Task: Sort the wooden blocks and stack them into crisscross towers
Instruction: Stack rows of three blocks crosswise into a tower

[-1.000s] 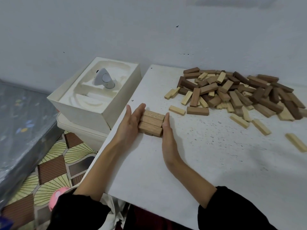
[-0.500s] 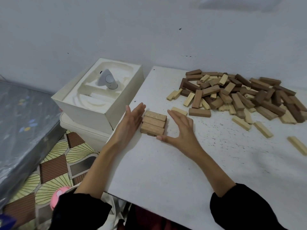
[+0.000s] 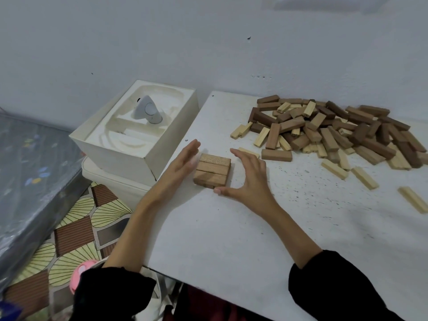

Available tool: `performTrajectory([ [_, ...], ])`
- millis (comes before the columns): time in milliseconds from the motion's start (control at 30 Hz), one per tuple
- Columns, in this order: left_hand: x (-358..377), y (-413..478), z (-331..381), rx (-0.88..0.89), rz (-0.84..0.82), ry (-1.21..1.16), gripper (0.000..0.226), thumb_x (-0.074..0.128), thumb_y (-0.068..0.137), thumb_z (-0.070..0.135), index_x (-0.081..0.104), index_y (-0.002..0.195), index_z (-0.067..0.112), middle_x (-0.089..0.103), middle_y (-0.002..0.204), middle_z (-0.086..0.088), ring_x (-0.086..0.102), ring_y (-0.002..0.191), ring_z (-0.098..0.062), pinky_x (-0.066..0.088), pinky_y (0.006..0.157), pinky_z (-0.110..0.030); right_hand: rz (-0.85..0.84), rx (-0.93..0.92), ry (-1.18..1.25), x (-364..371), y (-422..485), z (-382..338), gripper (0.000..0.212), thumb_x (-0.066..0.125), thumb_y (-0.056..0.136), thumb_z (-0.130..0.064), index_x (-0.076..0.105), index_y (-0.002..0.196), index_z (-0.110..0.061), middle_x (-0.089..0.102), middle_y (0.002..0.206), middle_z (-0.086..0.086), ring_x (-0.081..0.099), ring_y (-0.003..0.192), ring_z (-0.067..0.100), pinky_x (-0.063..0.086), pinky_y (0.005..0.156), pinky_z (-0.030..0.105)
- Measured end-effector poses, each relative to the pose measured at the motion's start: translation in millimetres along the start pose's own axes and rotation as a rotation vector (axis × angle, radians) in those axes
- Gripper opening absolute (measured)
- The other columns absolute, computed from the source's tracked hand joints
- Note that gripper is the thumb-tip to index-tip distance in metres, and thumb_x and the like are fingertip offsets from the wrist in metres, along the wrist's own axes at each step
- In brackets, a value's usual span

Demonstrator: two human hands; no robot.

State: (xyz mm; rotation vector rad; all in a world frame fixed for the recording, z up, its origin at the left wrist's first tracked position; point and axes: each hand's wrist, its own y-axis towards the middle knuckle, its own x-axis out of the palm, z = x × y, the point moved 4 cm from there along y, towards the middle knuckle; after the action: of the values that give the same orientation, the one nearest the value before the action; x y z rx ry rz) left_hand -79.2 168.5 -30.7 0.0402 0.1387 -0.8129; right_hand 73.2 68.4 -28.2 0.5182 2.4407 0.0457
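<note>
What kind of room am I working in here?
Likely a room in a home: what looks like a plastic-wrapped mattress lies left of the white table, on patterned floor tiles.

L grip [image 3: 181, 163], R grip [image 3: 251, 180] beside blocks [image 3: 213, 170]

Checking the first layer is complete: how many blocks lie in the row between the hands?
3, flat and touching side by side: the far block, the middle block and the near block. Anything underneath them would be hidden.
</note>
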Motion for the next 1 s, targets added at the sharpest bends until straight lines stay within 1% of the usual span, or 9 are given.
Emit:
performTrajectory([
  [100,-10,6,3,0.034,-0.15,0.217,0.111,0.084,0.054,0.05,0.022,0.144,0.034,0.034,0.148,0.013,0.027,0.138,0.003,0.023,0.115,-0.022,-0.066,0.019,-0.045,2,3,0,0.102,0.083,0.061,-0.043,0.025,0.144,-0.031,0.038,0.142,-0.01,0.021,0.131,0.012,0.019,0.097,0.027],
  [200,-16,18,8,0.026,-0.228,0.371,0.115,0.086,0.048,0.038,0.023,0.145,0.035,0.04,0.142,0.02,0.031,0.134,0.006,0.024,0.114,-0.02,-0.069,0.019,-0.074,5,3,0,0.103,0.083,0.062,-0.043,0.023,0.145,-0.031,0.041,0.14,-0.012,0.021,0.131,0.01,0.016,0.092,0.024],
  [300,-16,25,8,-0.002,-0.295,0.46,0.118,0.085,0.047,0.041,0.021,0.146,0.037,0.047,0.136,0.02,0.038,0.126,0.01,0.025,0.105,-0.007,-0.068,0.024,-0.07,5,3,1,0.101,0.081,0.065,-0.042,0.021,0.145,-0.031,0.041,0.141,-0.008,0.02,0.132,0.012,0.015,0.091,0.021],
  [467,-13,28,7,-0.01,-0.27,0.474,0.111,0.083,0.045,0.046,0.023,0.138,0.049,0.048,0.128,0.018,0.042,0.119,0.01,0.026,0.101,-0.006,-0.058,0.01,-0.11,6,3,1,0.096,0.079,0.069,-0.041,0.023,0.146,-0.028,0.042,0.14,-0.005,0.023,0.13,0.014,0.019,0.095,0.025],
  [700,-14,28,4,-0.018,-0.26,0.507,0.111,0.083,0.049,0.044,0.025,0.143,0.044,0.048,0.129,0.013,0.041,0.125,-0.003,0.028,0.109,-0.019,-0.043,-0.016,-0.17,7,2,-1,0.094,0.076,0.071,-0.045,0.023,0.146,-0.027,0.038,0.143,-0.006,0.022,0.131,0.014,0.019,0.099,0.028],
  [767,-14,28,5,-0.031,-0.278,0.528,0.115,0.084,0.048,0.046,0.022,0.145,0.043,0.047,0.133,0.016,0.039,0.127,-0.001,0.028,0.111,-0.022,-0.041,-0.026,-0.143,6,2,-2,0.096,0.077,0.069,-0.046,0.023,0.146,-0.027,0.036,0.144,-0.006,0.021,0.132,0.014,0.02,0.1,0.029],
  [867,-13,26,14,-0.063,-0.301,0.525,0.123,0.084,0.041,0.062,0.019,0.144,0.048,0.039,0.14,0.025,0.03,0.131,0.007,0.026,0.108,-0.017,-0.059,-0.017,-0.014,0,-3,0,0.095,0.078,0.069,-0.044,0.024,0.146,-0.027,0.034,0.145,-0.005,0.02,0.13,0.012,0.024,0.104,0.031],
  [933,-9,26,28,-0.031,-0.285,0.516,0.115,0.079,0.046,0.068,0.022,0.143,0.049,0.038,0.142,0.025,0.03,0.133,0.008,0.025,0.108,-0.02,-0.044,-0.012,0.072,-9,-9,3,0.086,0.076,0.074,-0.039,0.028,0.144,-0.026,0.036,0.143,-0.006,0.023,0.127,0.011,0.027,0.101,0.028],
  [1000,5,29,45,0.01,-0.234,0.537,0.096,0.076,0.058,0.064,0.03,0.141,0.046,0.041,0.14,0.024,0.032,0.132,0.006,0.025,0.108,-0.025,0.003,-0.005,0.119,-22,-15,10,0.074,0.072,0.08,-0.033,0.032,0.141,-0.026,0.041,0.137,-0.007,0.028,0.123,0.011,0.026,0.095,0.025],
])
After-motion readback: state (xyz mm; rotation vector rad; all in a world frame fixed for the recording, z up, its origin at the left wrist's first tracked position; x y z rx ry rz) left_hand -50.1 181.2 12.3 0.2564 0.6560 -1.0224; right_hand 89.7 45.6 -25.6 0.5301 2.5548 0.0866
